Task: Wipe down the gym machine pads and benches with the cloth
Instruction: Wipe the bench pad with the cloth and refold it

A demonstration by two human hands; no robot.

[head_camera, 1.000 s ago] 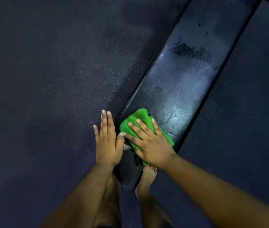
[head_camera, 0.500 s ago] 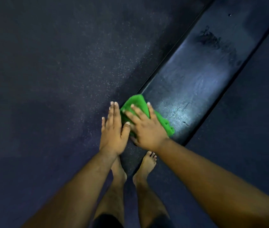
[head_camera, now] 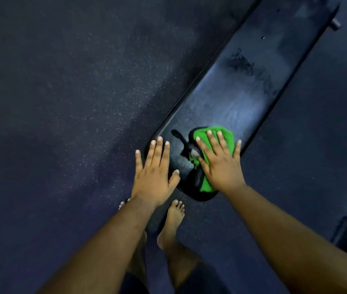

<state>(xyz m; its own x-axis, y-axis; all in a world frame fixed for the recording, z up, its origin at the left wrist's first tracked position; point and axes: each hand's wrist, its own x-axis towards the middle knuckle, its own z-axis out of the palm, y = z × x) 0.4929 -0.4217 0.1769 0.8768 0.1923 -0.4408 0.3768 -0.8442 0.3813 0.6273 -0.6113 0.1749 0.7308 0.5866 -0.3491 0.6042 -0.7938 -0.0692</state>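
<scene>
Right hand [head_camera: 221, 164] presses the green cloth [head_camera: 212, 134] flat-fingered onto the bench [head_camera: 242, 102] to scrub, while the open left hand [head_camera: 154, 175] steadies its corner.

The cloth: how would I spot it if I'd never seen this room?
Find the long black bench pad running diagonally over the dark speckled floor. At its near end, the right hand presses flat on the cloth. It is bright green, the only vivid colour here.

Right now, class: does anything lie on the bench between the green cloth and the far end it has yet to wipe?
Nothing visible. Beyond the green cloth under the right hand, the bench pad shows only a dark scuffed patch.
</scene>
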